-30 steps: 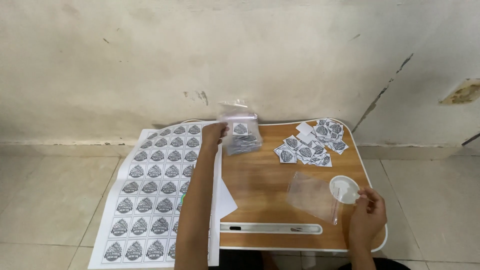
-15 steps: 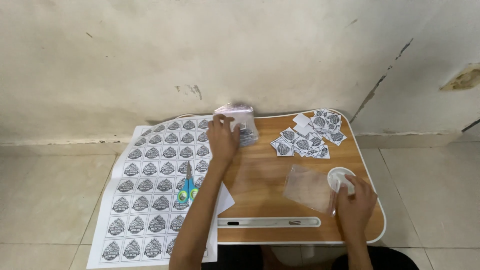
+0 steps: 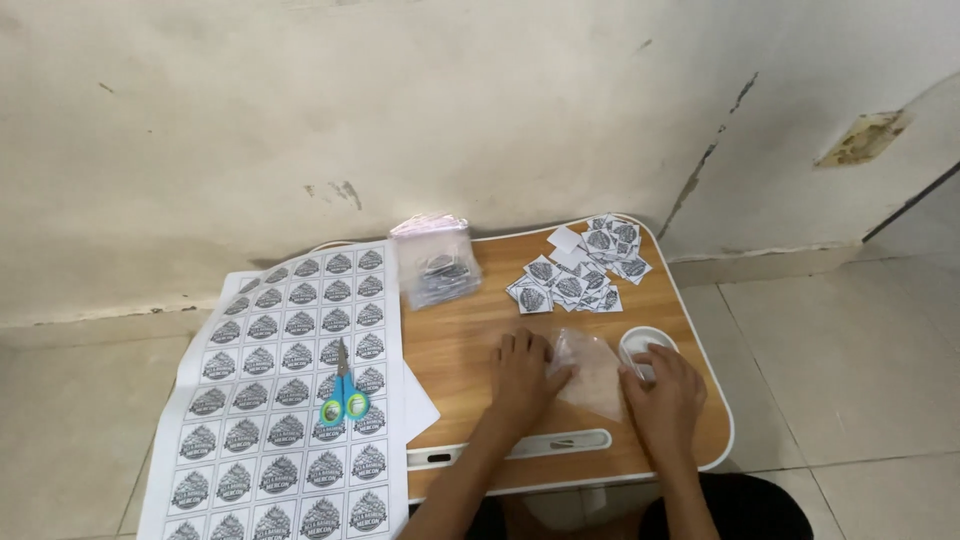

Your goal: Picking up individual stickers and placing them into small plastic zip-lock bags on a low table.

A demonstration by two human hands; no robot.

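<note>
1. Now, in the head view, we rest our left hand (image 3: 527,372) flat and spread on the small wooden lap table with a white rim (image 3: 470,345), fingertips touching the left edge of a clear, flimsy plastic pouch (image 3: 590,372) that lies between our hands; nothing is gripped.
2. Our right hand (image 3: 665,395) lies on the pouch's right edge, fingers loosely curled just beside a small round white cup (image 3: 642,342); we cannot tell whether it pinches anything.
3. Farther back lie a heap of cut black-and-white square stickers (image 3: 585,265) and a clear bag stuffed with stickers (image 3: 437,262).
4. Left of the table, a large white printed sticker sheet (image 3: 260,400) carries blue-and-green-handled scissors (image 3: 343,390).
</note>
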